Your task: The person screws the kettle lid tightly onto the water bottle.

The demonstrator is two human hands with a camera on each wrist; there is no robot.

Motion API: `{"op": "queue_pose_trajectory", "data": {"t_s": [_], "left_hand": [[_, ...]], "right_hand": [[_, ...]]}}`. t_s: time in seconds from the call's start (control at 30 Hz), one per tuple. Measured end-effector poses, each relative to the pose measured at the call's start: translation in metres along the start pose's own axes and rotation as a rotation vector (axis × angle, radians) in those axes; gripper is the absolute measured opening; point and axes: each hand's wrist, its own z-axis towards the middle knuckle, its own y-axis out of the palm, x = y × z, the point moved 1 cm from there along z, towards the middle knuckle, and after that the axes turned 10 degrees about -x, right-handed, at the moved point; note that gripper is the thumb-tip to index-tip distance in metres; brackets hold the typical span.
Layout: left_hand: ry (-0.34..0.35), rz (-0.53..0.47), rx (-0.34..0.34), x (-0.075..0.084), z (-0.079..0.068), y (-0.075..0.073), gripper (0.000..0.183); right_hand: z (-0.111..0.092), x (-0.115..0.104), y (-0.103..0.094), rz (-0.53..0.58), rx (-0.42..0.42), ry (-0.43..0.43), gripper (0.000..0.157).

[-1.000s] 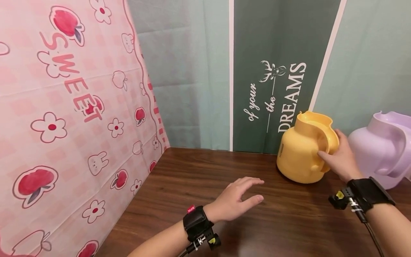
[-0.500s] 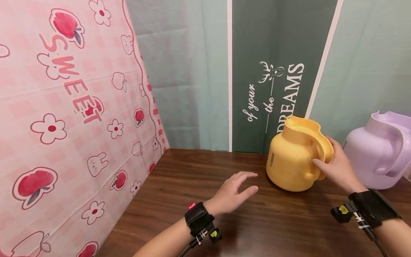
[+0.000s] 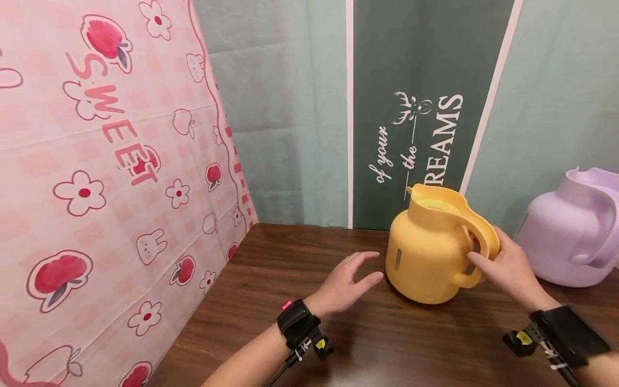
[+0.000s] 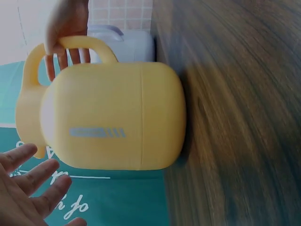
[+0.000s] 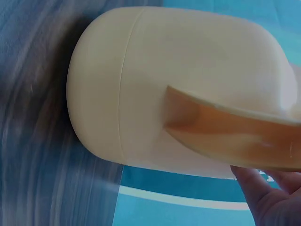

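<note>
A yellow insulated jug (image 3: 422,258) with a pouring lip stands upright, close over the brown wooden table. My right hand (image 3: 513,270) grips its handle; in the left wrist view, fingers of that right hand (image 4: 68,26) pass through the handle's loop. The right wrist view shows the jug's body (image 5: 188,61) and handle from close by. My left hand (image 3: 340,285) is held just left of the jug, fingers spread and thumb apart, holding nothing. Its fingertips are near the jug's side.
A lilac jug (image 3: 556,236) of the same shape stands on the table (image 3: 290,252) at the right. A green printed cloth (image 3: 309,134) hangs behind the table, and a pink patterned cloth (image 3: 116,215) covers the left side.
My right hand has drawn the yellow jug left and nearer, away from the lilac jug. The left hand has shifted slightly up, and the gap between it and the jug has narrowed.
</note>
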Motion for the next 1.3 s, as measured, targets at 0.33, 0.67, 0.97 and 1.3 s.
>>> {"op": "queue_pose_trajectory", "data": {"t_s": [0.33,0.67,0.97,1.3], "left_hand": [[-0.030,-0.023,0.034,-0.009,0.003,-0.005,0.053],[-0.016,-0.084,0.057,-0.011,0.002,-0.011,0.061],[0.036,-0.273,-0.018,-0.019,-0.004,-0.013,0.079],[0.238,-0.328,-0.128,-0.021,-0.019,-0.022,0.094]], "right_hand": [[-0.009,-0.015,0.016,0.099,-0.019,-0.049,0.049],[-0.013,-0.028,0.031,0.386,-0.107,-0.135,0.061],[-0.017,-0.038,0.045,0.719,-0.278,-0.319,0.068],[-0.015,-0.042,0.053,0.774,-0.445,-0.462,0.063]]}}
